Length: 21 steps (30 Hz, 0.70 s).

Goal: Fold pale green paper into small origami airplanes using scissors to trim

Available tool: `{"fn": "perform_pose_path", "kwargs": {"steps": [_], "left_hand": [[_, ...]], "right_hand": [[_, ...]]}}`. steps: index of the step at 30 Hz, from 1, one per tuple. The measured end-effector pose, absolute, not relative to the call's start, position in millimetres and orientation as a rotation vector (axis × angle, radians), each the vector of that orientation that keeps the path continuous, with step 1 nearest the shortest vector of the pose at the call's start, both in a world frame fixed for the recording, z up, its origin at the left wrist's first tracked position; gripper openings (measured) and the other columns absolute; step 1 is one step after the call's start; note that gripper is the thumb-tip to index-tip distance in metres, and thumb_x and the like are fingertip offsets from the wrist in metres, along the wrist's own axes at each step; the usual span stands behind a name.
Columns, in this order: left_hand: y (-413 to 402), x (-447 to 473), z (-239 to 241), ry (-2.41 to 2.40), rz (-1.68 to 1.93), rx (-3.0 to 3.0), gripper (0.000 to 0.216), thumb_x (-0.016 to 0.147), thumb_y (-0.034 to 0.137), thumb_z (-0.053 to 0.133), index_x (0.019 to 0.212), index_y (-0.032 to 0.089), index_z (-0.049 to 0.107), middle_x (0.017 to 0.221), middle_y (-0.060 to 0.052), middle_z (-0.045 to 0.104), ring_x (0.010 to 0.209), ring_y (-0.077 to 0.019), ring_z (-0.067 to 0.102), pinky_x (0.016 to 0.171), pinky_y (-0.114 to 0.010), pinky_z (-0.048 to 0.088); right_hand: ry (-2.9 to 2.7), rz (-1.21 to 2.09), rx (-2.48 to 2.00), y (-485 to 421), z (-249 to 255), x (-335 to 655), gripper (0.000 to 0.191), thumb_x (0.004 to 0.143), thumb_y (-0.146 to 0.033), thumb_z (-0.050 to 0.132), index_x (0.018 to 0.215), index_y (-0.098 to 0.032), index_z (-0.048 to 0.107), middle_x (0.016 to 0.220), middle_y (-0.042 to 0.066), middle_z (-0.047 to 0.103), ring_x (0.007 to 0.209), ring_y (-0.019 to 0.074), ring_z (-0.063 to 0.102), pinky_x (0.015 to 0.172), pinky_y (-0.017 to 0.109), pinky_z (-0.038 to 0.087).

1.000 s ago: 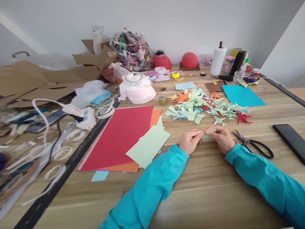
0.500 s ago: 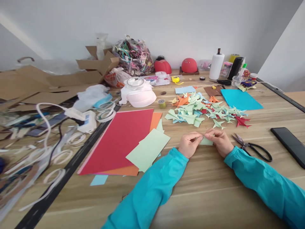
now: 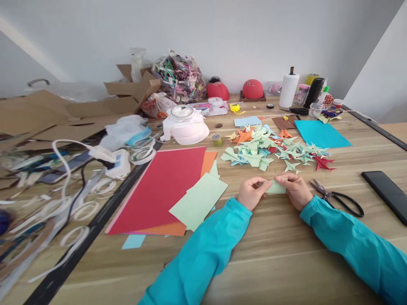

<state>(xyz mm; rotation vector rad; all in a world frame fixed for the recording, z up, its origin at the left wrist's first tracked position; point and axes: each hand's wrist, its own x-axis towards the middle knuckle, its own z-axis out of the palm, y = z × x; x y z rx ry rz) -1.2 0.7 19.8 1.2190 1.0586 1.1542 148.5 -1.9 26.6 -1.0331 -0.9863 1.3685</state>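
Observation:
A small pale green folded paper piece (image 3: pixel 275 187) lies on the wooden table (image 3: pixel 273 254) between my two hands. My left hand (image 3: pixel 252 193) pinches its left end with curled fingers. My right hand (image 3: pixel 295 190) pinches its right end. Both arms wear teal sleeves. Just beyond the hands is a heap of folded paper shapes (image 3: pixel 273 148) in green, orange, blue and red. Black scissors (image 3: pixel 337 195) lie right of my right hand.
Red, orange and green paper sheets (image 3: pixel 171 186) lie left of the hands. A blue sheet (image 3: pixel 321 133) and a black phone (image 3: pixel 386 193) are on the right. A white teapot-like jar (image 3: pixel 184 123), paper towel roll (image 3: pixel 289 89), cardboard (image 3: pixel 63 110) and tape rolls (image 3: pixel 85 207) crowd the back and left.
The view has tilted slightly, so everything sits lower in the picture. My hands still hold the green piece, which now shows flatter between them.

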Motion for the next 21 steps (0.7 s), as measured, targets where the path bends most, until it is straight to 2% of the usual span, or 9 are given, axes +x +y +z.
{"fn": "perform_pose_path", "kwargs": {"steps": [8,12,15,19,21], "left_hand": [[2.5,-2.5,23.7,0.995,1.223,1.158,0.029,0.059,0.041,0.074,0.058,0.014,0.063,0.055,0.002,0.055,0.047,-0.0078,0.049,0.042,-0.020,0.043],[4.8,-2.7,25.1,1.069,1.276,1.053,0.031,0.061,0.042,0.073,0.068,0.013,0.065,0.059,0.001,0.061,0.047,-0.0086,0.051,0.042,-0.021,0.045],[5.6,-1.5,24.4,0.999,1.233,1.020,0.037,0.055,0.038,0.078,0.079,0.013,0.066,0.065,-0.001,0.064,0.055,-0.0117,0.057,0.045,-0.023,0.049],[4.4,-0.4,22.6,0.982,1.140,1.057,0.033,0.051,0.037,0.080,0.060,0.013,0.059,0.050,0.000,0.061,0.045,-0.0106,0.056,0.047,-0.024,0.050],[3.6,-0.4,22.3,0.996,1.127,1.038,0.035,0.050,0.038,0.081,0.057,0.013,0.057,0.048,0.000,0.060,0.043,-0.0113,0.056,0.046,-0.024,0.050]], "right_hand": [[-0.884,1.474,-1.018,-2.2,25.3,149.3,0.018,0.056,-0.034,0.080,0.063,-0.021,0.070,0.063,-0.002,0.064,0.058,0.0106,0.053,0.057,0.025,0.040],[-0.954,1.409,-1.048,-2.7,22.8,149.1,0.023,0.054,-0.036,0.081,0.068,-0.021,0.071,0.061,-0.002,0.062,0.054,0.0095,0.049,0.051,0.023,0.038],[-0.944,1.331,-1.081,-1.4,20.9,148.6,0.026,0.054,-0.040,0.080,0.068,-0.020,0.071,0.052,-0.003,0.057,0.048,0.0086,0.044,0.046,0.023,0.036],[-1.037,1.340,-1.091,-1.7,23.1,147.9,0.029,0.051,-0.041,0.081,0.066,-0.019,0.070,0.055,-0.002,0.059,0.051,0.0099,0.047,0.048,0.024,0.040],[-1.108,1.340,-1.099,-2.9,24.4,147.8,0.028,0.048,-0.039,0.082,0.062,-0.019,0.069,0.054,-0.002,0.059,0.051,0.0102,0.047,0.049,0.025,0.041]]}}
